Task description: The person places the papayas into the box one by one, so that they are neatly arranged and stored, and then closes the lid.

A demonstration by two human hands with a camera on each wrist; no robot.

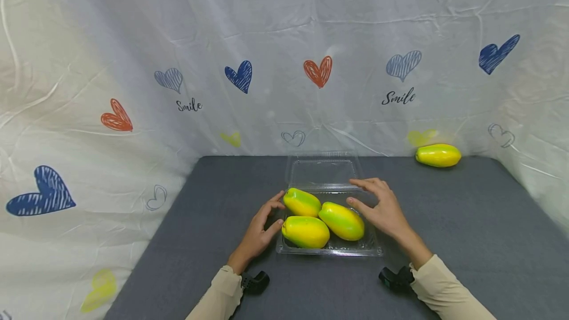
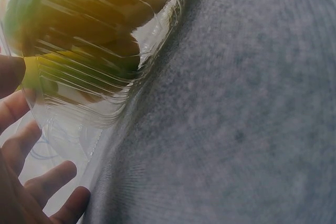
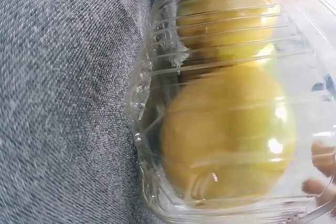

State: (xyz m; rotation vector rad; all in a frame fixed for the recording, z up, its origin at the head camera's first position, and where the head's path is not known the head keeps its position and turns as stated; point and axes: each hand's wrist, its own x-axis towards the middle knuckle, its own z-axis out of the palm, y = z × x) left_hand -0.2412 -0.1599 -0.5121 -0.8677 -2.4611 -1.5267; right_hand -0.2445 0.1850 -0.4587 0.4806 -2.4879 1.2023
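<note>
A clear plastic clamshell box (image 1: 331, 252) lies on the table with its lid (image 1: 323, 172) folded back. Inside are three yellow-green papayas: one at the back left (image 1: 302, 202), one at the front left (image 1: 305, 232) and one on the right (image 1: 342, 221). My left hand (image 1: 259, 228) is at the box's left side, fingers spread, thumb and forefinger right at the rim in the left wrist view. Over the right side, my right hand (image 1: 382, 207) extends its fingers toward the hinge, with nothing in its grasp. The right wrist view shows papayas (image 3: 228, 140) through the ribbed wall.
Another papaya (image 1: 438, 155) lies at the table's back right edge. A dark grey cloth covers the table (image 1: 213, 196). Behind and to the left hangs a white curtain (image 1: 275, 28) printed with hearts. Dark wrist cameras (image 1: 255, 283) sit under both wrists.
</note>
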